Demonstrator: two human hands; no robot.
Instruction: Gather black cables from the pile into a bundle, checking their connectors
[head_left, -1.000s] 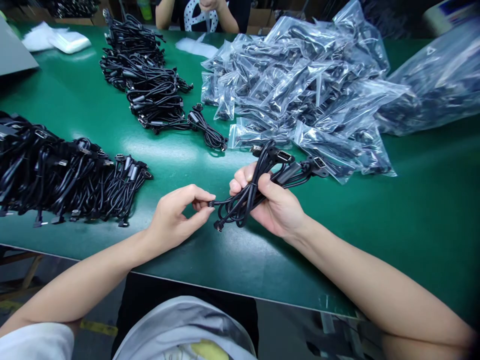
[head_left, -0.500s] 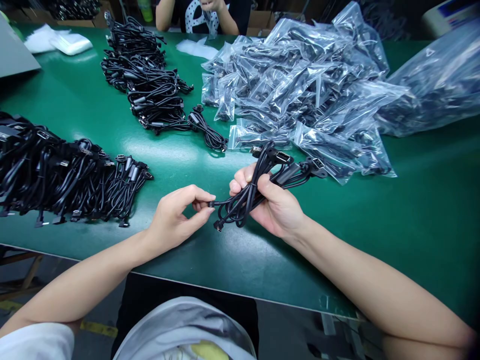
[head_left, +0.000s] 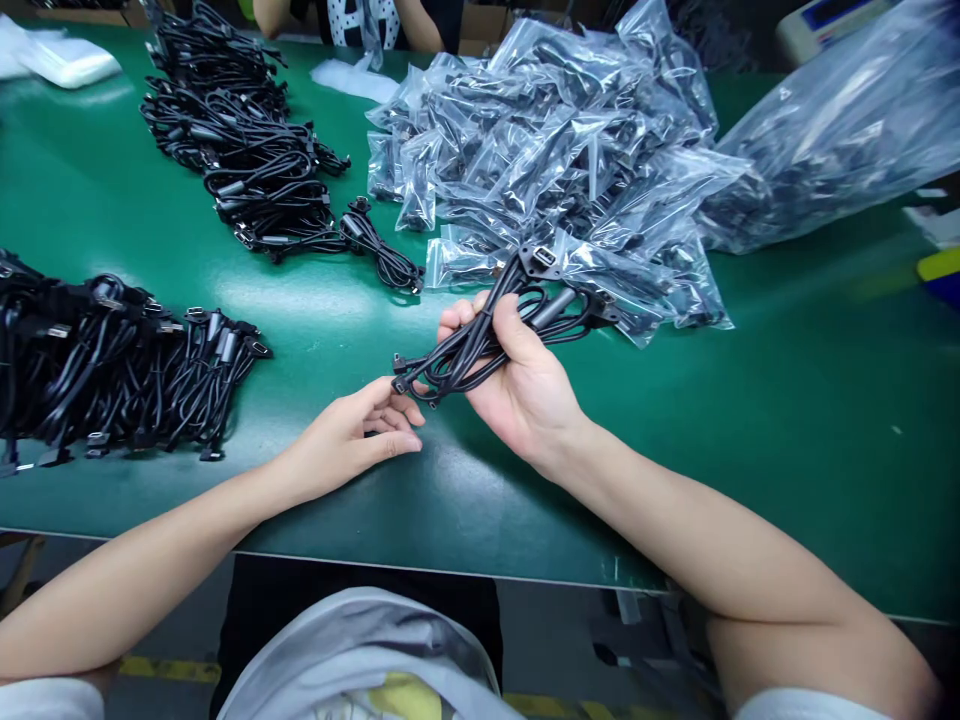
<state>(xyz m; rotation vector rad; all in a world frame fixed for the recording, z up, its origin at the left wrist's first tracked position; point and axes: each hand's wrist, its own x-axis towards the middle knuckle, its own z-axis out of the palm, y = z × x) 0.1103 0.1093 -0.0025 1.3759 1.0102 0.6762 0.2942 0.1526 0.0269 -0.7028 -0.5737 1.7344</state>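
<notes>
1. The green table spans the view, bearing the cables and bags.
2. On its far side lies a heap of clear bags, overlapping at many angles, with dark contents showing through; several look like coiled cables.
3. Right of the heap, touching or overlapping its edge, is a large clear bag with dark items low inside; glare hides their detail.
4. At the left, the near cable pile holds many tied black cables, side by side, connectors at both ends. The far cable pile lies beyond it, left of the bags.
5. Across the table, a person's forearms and dark top are partly in view.
6. The right hand is closed around the held cables, thumb on top, fingers partly hidden behind them.
7. The left hand is loosely open, fingers curled and thumb apart, right by the lower connectors; whether the index finger touches them is unclear.
8. The held cables are raised and slanted, their upper connectors covering part of the heap's near edge.
9. A single cable bundle lies between the far pile and the heap.
</notes>
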